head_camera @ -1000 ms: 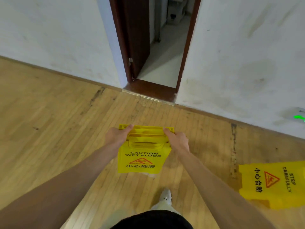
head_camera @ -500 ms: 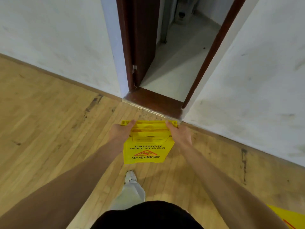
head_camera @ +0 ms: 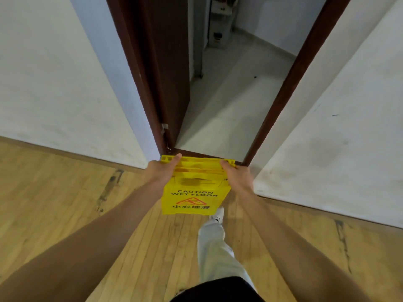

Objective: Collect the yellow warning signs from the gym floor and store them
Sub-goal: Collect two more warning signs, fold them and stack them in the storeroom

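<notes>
A folded yellow warning sign (head_camera: 194, 197) reading CAUTION WET FLOOR hangs in front of me, held up off the wooden floor. My left hand (head_camera: 162, 171) grips its top left corner and my right hand (head_camera: 236, 176) grips its top right corner. The sign's top edge sits just in front of the dark wooden door threshold. The lower part of the sign hangs free above my forward foot.
An open doorway (head_camera: 229, 94) with a dark brown frame leads to a pale-floored room; the brown door (head_camera: 165, 68) stands open on the left. White walls (head_camera: 54, 73) flank it. A white unit (head_camera: 220, 22) stands at the far end inside. My right leg (head_camera: 214, 238) steps forward.
I have walked closer to the doorway with the sign held in both hands. The second yellow sign lying on the floor at the right has dropped out of view.
</notes>
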{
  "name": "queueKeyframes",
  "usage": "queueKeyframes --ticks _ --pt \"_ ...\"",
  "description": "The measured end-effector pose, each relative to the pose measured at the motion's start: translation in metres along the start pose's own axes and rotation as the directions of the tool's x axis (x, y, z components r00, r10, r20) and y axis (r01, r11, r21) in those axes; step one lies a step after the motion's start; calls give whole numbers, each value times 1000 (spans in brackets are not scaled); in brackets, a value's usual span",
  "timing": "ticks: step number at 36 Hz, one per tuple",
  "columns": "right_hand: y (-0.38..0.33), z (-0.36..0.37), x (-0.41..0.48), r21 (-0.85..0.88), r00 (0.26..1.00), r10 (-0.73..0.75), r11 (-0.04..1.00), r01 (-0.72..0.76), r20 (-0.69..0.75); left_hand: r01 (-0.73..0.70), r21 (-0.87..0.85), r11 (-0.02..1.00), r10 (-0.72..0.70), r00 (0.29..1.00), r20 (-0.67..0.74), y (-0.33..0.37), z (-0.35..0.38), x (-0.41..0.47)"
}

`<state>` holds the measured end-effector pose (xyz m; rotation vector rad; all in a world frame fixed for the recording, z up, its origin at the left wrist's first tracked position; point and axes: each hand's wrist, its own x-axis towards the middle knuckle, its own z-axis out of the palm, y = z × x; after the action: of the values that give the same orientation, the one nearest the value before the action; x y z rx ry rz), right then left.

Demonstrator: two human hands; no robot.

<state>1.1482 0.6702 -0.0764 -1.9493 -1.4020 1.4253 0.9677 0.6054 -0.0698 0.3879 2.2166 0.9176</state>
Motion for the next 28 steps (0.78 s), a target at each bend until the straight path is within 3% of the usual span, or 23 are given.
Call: queueKeyframes --ticks 12,22,28 --pt "-106 -38 199 94 995 93 992 -89 -38 -6 85 996 4 1000 31 172 105 144" --pt "-196 -69 318 -39 998 36 999 -38 -43 -44 85 995 36 995 95 295 167 237" --pt "-237 -69 390 -4 991 48 999 -49 -128 -60 102 993 42 984 171 358 202 304"
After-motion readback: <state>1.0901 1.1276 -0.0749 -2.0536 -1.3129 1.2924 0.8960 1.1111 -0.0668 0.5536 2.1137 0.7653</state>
